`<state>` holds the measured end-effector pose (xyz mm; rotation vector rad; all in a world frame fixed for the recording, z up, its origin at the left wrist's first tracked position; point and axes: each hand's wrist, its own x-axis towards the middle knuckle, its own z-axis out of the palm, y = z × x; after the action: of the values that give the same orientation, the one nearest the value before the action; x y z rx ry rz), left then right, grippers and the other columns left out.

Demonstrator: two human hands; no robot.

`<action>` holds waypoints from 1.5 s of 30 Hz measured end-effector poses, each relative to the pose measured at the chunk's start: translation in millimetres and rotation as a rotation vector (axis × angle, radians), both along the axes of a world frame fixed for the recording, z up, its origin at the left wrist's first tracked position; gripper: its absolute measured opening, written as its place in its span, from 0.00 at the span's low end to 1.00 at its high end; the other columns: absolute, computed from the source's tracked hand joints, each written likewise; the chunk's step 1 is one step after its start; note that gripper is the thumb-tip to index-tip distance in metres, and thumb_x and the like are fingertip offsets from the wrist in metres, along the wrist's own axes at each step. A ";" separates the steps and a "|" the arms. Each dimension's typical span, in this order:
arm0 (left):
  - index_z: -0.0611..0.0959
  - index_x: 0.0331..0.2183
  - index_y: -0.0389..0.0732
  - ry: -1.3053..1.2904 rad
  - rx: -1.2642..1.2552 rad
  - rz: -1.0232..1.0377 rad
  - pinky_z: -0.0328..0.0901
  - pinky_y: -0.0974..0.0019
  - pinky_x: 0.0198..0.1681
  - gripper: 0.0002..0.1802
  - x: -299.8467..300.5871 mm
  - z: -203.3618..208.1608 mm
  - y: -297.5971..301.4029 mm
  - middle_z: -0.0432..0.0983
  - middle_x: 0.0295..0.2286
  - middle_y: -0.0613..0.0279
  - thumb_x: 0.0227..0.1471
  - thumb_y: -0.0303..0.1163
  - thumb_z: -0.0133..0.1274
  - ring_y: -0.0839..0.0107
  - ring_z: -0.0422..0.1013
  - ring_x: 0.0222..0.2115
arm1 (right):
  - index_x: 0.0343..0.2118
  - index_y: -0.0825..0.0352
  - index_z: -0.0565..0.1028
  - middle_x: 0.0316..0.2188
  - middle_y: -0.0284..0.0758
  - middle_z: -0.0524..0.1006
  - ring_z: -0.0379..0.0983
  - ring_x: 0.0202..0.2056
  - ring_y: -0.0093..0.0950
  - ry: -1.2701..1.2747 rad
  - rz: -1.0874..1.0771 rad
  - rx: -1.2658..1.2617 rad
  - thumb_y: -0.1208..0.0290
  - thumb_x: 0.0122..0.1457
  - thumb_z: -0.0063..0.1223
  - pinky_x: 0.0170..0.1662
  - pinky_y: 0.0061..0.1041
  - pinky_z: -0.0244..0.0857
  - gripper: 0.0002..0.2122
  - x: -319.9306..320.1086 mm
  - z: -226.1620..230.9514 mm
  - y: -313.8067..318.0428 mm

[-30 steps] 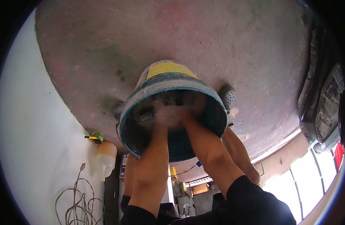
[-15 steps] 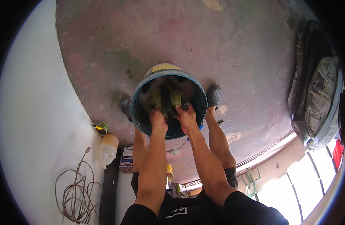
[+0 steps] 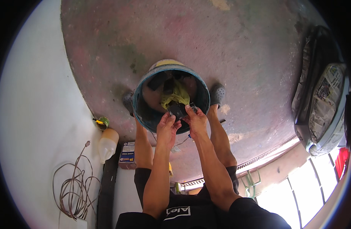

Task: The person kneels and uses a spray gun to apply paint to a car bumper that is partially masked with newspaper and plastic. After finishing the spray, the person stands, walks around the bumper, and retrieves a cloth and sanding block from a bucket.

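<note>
Since a second ago the round blue plastic bucket (image 3: 143, 110) has dropped away from my face — it now stands on the stained reddish concrete floor (image 3: 251, 53) between my feet, and my hands have come up out of it to its near rim. My left hand (image 3: 167, 128) and right hand (image 3: 195, 120) meet over that rim, fingers curled around a small dark flat object (image 3: 177, 108) pinched between them; what it is, I cannot tell. Just behind it, inside the bucket, lies a crumpled yellow cloth (image 3: 175, 95). A grey perforated clog (image 3: 217, 93) flanks the bucket on my right. By the white wall — a pale plastic bottle (image 3: 106, 143) and a coiled grey cable (image 3: 70, 187).
</note>
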<state>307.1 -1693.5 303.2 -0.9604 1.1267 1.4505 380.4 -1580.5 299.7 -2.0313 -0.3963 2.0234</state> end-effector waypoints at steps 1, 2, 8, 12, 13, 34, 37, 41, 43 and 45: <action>0.80 0.54 0.42 0.012 -0.021 0.002 0.76 0.67 0.39 0.17 -0.6 4.8 1.4 0.83 0.39 0.66 0.65 0.25 0.60 0.75 0.79 0.34 | 0.43 0.66 0.81 0.34 0.30 0.85 0.80 0.32 0.19 0.000 0.016 -0.034 0.64 0.65 0.70 0.37 0.23 0.76 0.12 1.6 1.6 0.2; 0.80 0.53 0.41 0.024 -0.042 0.004 0.76 0.67 0.39 0.16 -1.4 8.9 3.2 0.82 0.39 0.66 0.65 0.25 0.60 0.75 0.78 0.34 | 0.43 0.65 0.81 0.35 0.30 0.85 0.80 0.32 0.20 0.000 0.031 -0.068 0.63 0.66 0.70 0.37 0.23 0.76 0.12 3.6 3.0 0.9; 0.78 0.56 0.39 0.185 -0.146 0.027 0.73 0.71 0.35 0.20 -25.1 4.0 17.1 0.81 0.40 0.63 0.65 0.26 0.61 0.75 0.76 0.31 | 0.46 0.65 0.81 0.38 0.31 0.85 0.81 0.36 0.22 0.122 0.032 -0.223 0.58 0.66 0.69 0.41 0.26 0.77 0.16 -5.0 25.5 3.3; 0.78 0.57 0.43 0.195 -0.258 0.077 0.73 0.67 0.40 0.20 -41.4 -13.2 16.3 0.82 0.43 0.63 0.66 0.32 0.61 0.73 0.77 0.36 | 0.47 0.65 0.81 0.40 0.30 0.85 0.81 0.40 0.22 0.174 0.053 -0.260 0.57 0.67 0.68 0.46 0.29 0.77 0.16 1.0 24.8 5.1; 0.78 0.58 0.44 0.150 -0.287 0.043 0.73 0.66 0.41 0.20 -50.2 -3.7 26.4 0.82 0.43 0.62 0.66 0.33 0.62 0.72 0.78 0.37 | 0.47 0.65 0.81 0.40 0.30 0.85 0.81 0.40 0.22 0.185 0.044 -0.267 0.58 0.67 0.68 0.47 0.29 0.77 0.16 6.1 22.5 7.5; 0.84 0.36 0.30 0.629 -0.595 -0.813 0.70 0.60 0.36 0.17 -8.6 -19.2 -10.4 0.84 0.27 0.48 0.63 0.37 0.62 0.66 0.78 0.27 | 0.56 0.69 0.80 0.49 0.47 0.83 0.82 0.46 0.41 -0.221 0.975 0.692 0.66 0.70 0.57 0.52 0.33 0.73 0.16 -44.9 -27.4 44.1; 0.84 0.36 0.29 0.646 -0.580 -0.804 0.70 0.56 0.36 0.17 -6.2 -23.6 -11.4 0.83 0.25 0.46 0.62 0.37 0.62 0.60 0.78 0.27 | 0.55 0.67 0.81 0.50 0.48 0.83 0.82 0.48 0.46 -0.051 1.081 0.879 0.66 0.70 0.57 0.53 0.38 0.74 0.15 -80.7 -41.2 54.0; 0.83 0.40 0.30 0.583 -0.530 -0.977 0.70 0.54 0.40 0.17 -4.5 -37.9 -22.5 0.83 0.32 0.42 0.59 0.36 0.62 0.52 0.78 0.33 | 0.54 0.66 0.82 0.52 0.47 0.82 0.80 0.53 0.47 0.077 1.521 0.827 0.63 0.69 0.55 0.54 0.42 0.75 0.16 -114.6 -73.5 60.3; 0.82 0.45 0.30 0.564 -0.513 -1.005 0.69 0.53 0.47 0.19 -4.1 -43.5 -23.3 0.81 0.40 0.37 0.58 0.35 0.62 0.47 0.77 0.41 | 0.54 0.65 0.82 0.54 0.47 0.82 0.80 0.55 0.46 0.011 1.809 0.645 0.63 0.69 0.54 0.55 0.43 0.75 0.16 -126.6 -92.5 60.4; 0.80 0.49 0.29 0.714 -0.563 -0.978 0.68 0.53 0.53 0.22 0.5 -48.2 -13.6 0.78 0.46 0.32 0.58 0.34 0.61 0.44 0.76 0.47 | 0.52 0.64 0.83 0.54 0.47 0.82 0.81 0.55 0.43 -0.177 2.053 0.483 0.64 0.69 0.55 0.56 0.43 0.76 0.15 -133.1 -112.7 55.7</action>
<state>307.5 -1707.0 255.0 -0.0877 2.1968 0.6328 247.3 -1524.8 187.0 -1.0899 -3.4616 1.5814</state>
